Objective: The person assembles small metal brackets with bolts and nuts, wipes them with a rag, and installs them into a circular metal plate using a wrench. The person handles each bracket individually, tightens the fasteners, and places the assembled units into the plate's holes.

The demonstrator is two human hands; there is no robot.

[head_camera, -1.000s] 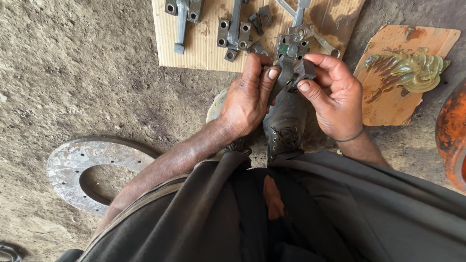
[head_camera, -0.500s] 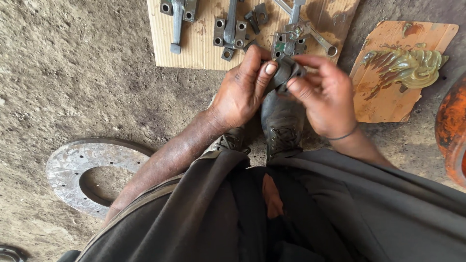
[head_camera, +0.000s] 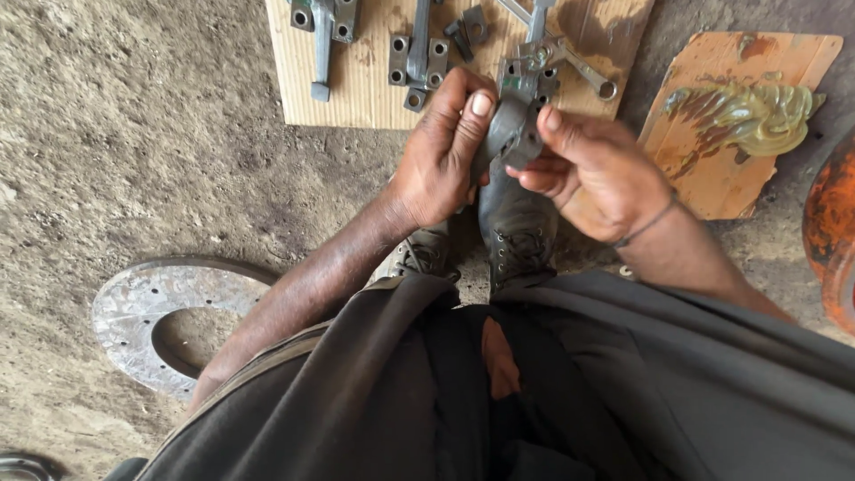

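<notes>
While both hands clamp a grey metal part (head_camera: 512,134) above the boots (head_camera: 517,223), left hand (head_camera: 441,151) & right hand (head_camera: 592,169) pinch it tight; wooden board (head_camera: 374,89) w/ metal pieces just beyond, metal ring (head_camera: 134,312) well apart at left, dirt floor (head_camera: 134,134) open between.

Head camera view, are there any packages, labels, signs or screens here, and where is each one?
None in view: no package, label, sign or screen.
Nearest flat things: a pale wooden board with grey metal parts at the top, and an orange-brown board smeared with yellowish grease at upper right.
</notes>
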